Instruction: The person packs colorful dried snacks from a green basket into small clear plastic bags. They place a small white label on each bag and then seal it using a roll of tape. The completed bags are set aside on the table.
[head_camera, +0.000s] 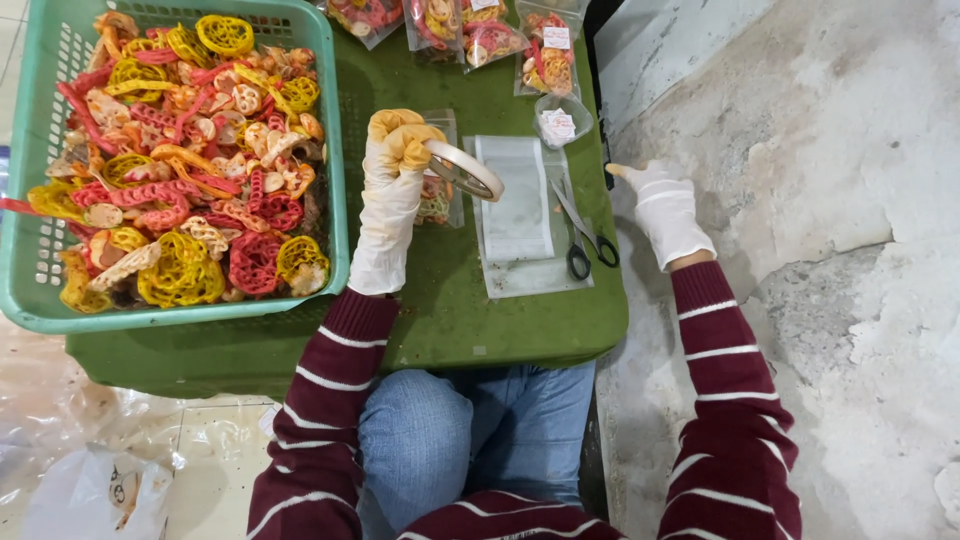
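Worktop (450, 320): low, in front of the seated person's knees.
Basket (335, 130): on the worktop's left part, filled with snack pieces (180, 150).
Empty bags (515, 195): flat, right of the basket, near the worktop's middle.
Scissors (585, 235): lying on the empty bags' right edge.
Small cup (560, 120): behind the scissors.
Filled packets (490, 35): along the far edge, behind the cup.
Tape roll (465, 170): in the left hand (390, 190), above a packet just right of the basket.
Right hand (665, 210): beyond the worktop's right edge.

The gloved left hand (395, 170) is raised upright, its fingers curled shut in a grip. The gloved right hand (665, 205) hangs apart, fingers loosely extended, striped maroon sleeves covering both forearms.
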